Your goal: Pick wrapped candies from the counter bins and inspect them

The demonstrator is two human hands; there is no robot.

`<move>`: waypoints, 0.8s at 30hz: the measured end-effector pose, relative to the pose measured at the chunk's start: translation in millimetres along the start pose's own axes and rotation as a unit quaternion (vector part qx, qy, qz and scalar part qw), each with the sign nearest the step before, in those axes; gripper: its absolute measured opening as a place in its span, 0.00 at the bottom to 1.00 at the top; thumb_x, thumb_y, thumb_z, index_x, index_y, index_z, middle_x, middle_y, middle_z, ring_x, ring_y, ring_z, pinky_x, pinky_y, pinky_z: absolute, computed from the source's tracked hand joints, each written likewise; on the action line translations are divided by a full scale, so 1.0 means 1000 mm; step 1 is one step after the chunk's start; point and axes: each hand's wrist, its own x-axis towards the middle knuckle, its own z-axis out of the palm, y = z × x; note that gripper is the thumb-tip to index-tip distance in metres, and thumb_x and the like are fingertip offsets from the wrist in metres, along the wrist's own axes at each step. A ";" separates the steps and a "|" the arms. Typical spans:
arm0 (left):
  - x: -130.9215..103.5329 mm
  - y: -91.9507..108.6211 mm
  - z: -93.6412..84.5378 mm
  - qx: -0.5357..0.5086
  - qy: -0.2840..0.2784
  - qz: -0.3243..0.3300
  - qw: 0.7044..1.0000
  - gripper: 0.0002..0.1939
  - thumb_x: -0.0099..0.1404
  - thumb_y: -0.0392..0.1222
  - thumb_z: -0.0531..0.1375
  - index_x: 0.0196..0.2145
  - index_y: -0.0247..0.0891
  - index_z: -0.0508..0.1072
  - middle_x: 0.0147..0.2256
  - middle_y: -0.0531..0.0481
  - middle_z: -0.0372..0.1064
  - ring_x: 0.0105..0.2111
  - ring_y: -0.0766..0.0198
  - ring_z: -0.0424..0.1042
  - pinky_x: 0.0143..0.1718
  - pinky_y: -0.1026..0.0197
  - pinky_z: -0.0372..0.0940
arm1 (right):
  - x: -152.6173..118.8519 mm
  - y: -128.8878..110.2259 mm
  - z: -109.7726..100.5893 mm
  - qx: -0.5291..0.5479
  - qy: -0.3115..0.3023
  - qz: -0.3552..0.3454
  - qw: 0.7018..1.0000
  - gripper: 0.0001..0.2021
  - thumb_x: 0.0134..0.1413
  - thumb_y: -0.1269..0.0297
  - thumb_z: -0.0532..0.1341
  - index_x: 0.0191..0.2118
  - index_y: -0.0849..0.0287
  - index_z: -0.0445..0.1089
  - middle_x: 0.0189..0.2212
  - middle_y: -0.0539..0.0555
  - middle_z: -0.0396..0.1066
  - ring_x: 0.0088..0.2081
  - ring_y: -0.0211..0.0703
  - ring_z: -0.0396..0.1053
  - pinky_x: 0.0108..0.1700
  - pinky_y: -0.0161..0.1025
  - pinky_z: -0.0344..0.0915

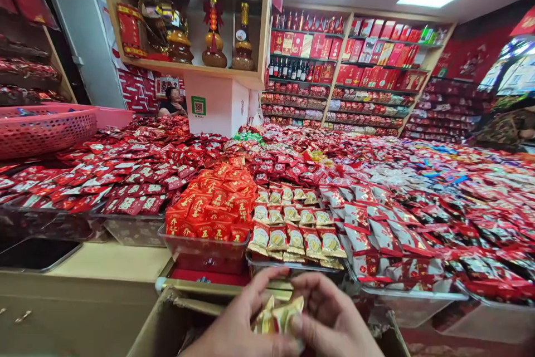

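Note:
Low in front of me, my left hand (240, 321) and my right hand (334, 318) are cupped together, their fingers curled around gold-wrapped candy packets (279, 315). The right thumb presses on the wrappers. The fingers hide how many packets there are. Just beyond my fingertips stands a tray of similar gold and red candy packets (292, 215), laid in neat rows. Below my hands is a cardboard box (156, 323) with its flaps up; my hands and arms block most of its inside.
A tray of orange-red packets (215, 201) adjoins the gold ones on the left, and red-and-white packets (376, 229) lie to the right. A pink basket (45, 131) stands at far left. A white box column (211, 103) rises behind. Two people are in the background.

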 end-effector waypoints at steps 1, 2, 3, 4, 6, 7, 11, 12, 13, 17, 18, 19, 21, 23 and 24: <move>0.000 0.003 0.002 -0.027 0.033 0.012 0.999 0.39 0.49 0.43 0.67 0.55 0.45 0.53 0.36 0.52 0.68 0.34 0.64 0.70 0.34 0.64 0.63 | 0.004 -0.003 0.003 0.046 0.045 -0.005 0.998 0.18 0.37 0.58 0.68 0.36 0.56 0.66 0.31 0.52 0.70 0.33 0.40 0.68 0.37 0.37 0.65; 0.000 0.005 0.005 -0.043 0.068 0.021 0.997 0.36 0.49 0.43 0.67 0.53 0.43 0.55 0.34 0.53 0.67 0.32 0.65 0.69 0.32 0.65 0.63 | 0.006 -0.006 0.005 0.076 0.084 -0.009 0.994 0.17 0.36 0.61 0.69 0.35 0.57 0.66 0.29 0.51 0.69 0.31 0.38 0.67 0.34 0.34 0.64; 0.000 0.006 0.007 -0.044 0.101 0.024 0.994 0.32 0.50 0.42 0.66 0.50 0.42 0.58 0.32 0.54 0.66 0.29 0.67 0.68 0.30 0.66 0.62 | 0.009 -0.008 0.007 0.088 0.109 -0.010 0.990 0.16 0.36 0.62 0.69 0.34 0.58 0.66 0.28 0.50 0.68 0.30 0.36 0.65 0.32 0.32 0.63; 0.000 0.006 0.008 -0.035 0.126 0.022 0.991 0.27 0.51 0.44 0.66 0.47 0.40 0.62 0.30 0.55 0.65 0.26 0.69 0.66 0.27 0.67 0.62 | 0.010 -0.009 0.009 0.097 0.124 -0.007 0.988 0.15 0.36 0.63 0.69 0.33 0.58 0.67 0.26 0.48 0.67 0.29 0.34 0.64 0.31 0.30 0.62; -0.001 0.006 0.010 -0.017 0.166 0.016 0.986 0.21 0.51 0.47 0.65 0.40 0.38 0.66 0.27 0.57 0.63 0.22 0.72 0.62 0.23 0.69 0.60 | 0.012 -0.009 0.011 0.119 0.132 0.002 0.984 0.14 0.36 0.63 0.69 0.32 0.58 0.67 0.25 0.47 0.66 0.28 0.32 0.62 0.31 0.29 0.61; -0.001 0.005 0.010 -0.009 0.178 0.017 0.984 0.19 0.51 0.49 0.65 0.37 0.37 0.67 0.27 0.58 0.62 0.22 0.73 0.60 0.23 0.69 0.60 | 0.012 -0.007 0.011 0.128 0.133 0.006 0.983 0.14 0.36 0.64 0.69 0.31 0.58 0.67 0.25 0.46 0.66 0.28 0.31 0.62 0.31 0.28 0.60; 0.000 0.000 0.009 0.009 0.196 0.031 0.980 0.16 0.51 0.51 0.64 0.31 0.37 0.68 0.24 0.59 0.60 0.23 0.72 0.58 0.25 0.70 0.59 | 0.014 -0.001 0.011 0.144 0.144 0.015 0.979 0.13 0.36 0.64 0.70 0.31 0.58 0.68 0.24 0.46 0.66 0.28 0.31 0.62 0.32 0.28 0.60; 0.000 0.000 0.009 0.012 0.197 0.035 0.980 0.15 0.51 0.51 0.64 0.31 0.37 0.68 0.24 0.59 0.61 0.24 0.71 0.59 0.27 0.70 0.59 | 0.014 0.001 0.010 0.149 0.147 0.017 0.978 0.13 0.36 0.64 0.70 0.31 0.59 0.68 0.24 0.47 0.67 0.28 0.31 0.63 0.32 0.29 0.60; 0.000 0.000 0.009 0.014 0.194 0.038 0.980 0.15 0.51 0.50 0.63 0.32 0.37 0.69 0.25 0.58 0.63 0.26 0.70 0.60 0.29 0.69 0.60 | 0.015 0.002 0.009 0.154 0.151 0.017 0.976 0.13 0.36 0.64 0.69 0.31 0.59 0.68 0.25 0.47 0.67 0.28 0.32 0.63 0.32 0.29 0.61; -0.005 0.001 0.009 0.043 0.135 0.007 0.990 0.16 0.52 0.46 0.64 0.36 0.38 0.69 0.30 0.55 0.68 0.31 0.66 0.64 0.34 0.67 0.60 | 0.015 0.003 0.005 0.142 0.181 -0.002 0.973 0.11 0.37 0.63 0.69 0.28 0.59 0.67 0.24 0.47 0.66 0.27 0.33 0.62 0.31 0.30 0.61; -0.007 0.001 0.007 0.053 0.128 -0.002 0.990 0.14 0.52 0.46 0.63 0.35 0.37 0.69 0.30 0.54 0.69 0.30 0.66 0.64 0.33 0.67 0.60 | 0.014 0.002 0.004 0.122 0.177 -0.009 0.977 0.11 0.38 0.62 0.68 0.26 0.59 0.66 0.23 0.47 0.66 0.27 0.33 0.61 0.31 0.30 0.60; -0.008 0.002 0.006 0.061 0.127 -0.010 0.990 0.12 0.53 0.46 0.62 0.33 0.37 0.69 0.29 0.54 0.69 0.29 0.66 0.64 0.31 0.67 0.60 | 0.012 0.001 0.003 0.101 0.165 -0.018 0.981 0.11 0.39 0.62 0.68 0.24 0.59 0.65 0.24 0.47 0.66 0.27 0.33 0.61 0.31 0.29 0.60; -0.012 0.004 0.001 0.085 0.127 -0.022 0.988 0.11 0.56 0.48 0.59 0.30 0.36 0.68 0.26 0.55 0.68 0.25 0.68 0.63 0.27 0.68 0.59 | 0.008 -0.001 0.002 0.066 0.127 -0.035 0.989 0.10 0.39 0.62 0.67 0.27 0.57 0.66 0.29 0.49 0.68 0.30 0.35 0.63 0.32 0.31 0.61; -0.014 0.009 -0.005 0.152 0.110 -0.021 0.982 0.12 0.58 0.49 0.56 0.29 0.37 0.68 0.23 0.56 0.66 0.23 0.68 0.62 0.24 0.68 0.57 | 0.004 -0.001 0.001 0.019 0.094 -0.053 0.994 0.12 0.41 0.60 0.66 0.35 0.52 0.68 0.36 0.51 0.70 0.36 0.40 0.66 0.36 0.34 0.62; -0.015 0.012 -0.008 0.203 0.108 -0.014 0.973 0.12 0.59 0.48 0.55 0.28 0.37 0.69 0.22 0.56 0.66 0.23 0.68 0.62 0.24 0.68 0.57 | 0.003 0.000 -0.001 -0.020 0.073 -0.064 0.995 0.14 0.42 0.60 0.65 0.38 0.50 0.69 0.37 0.52 0.71 0.37 0.42 0.67 0.38 0.36 0.63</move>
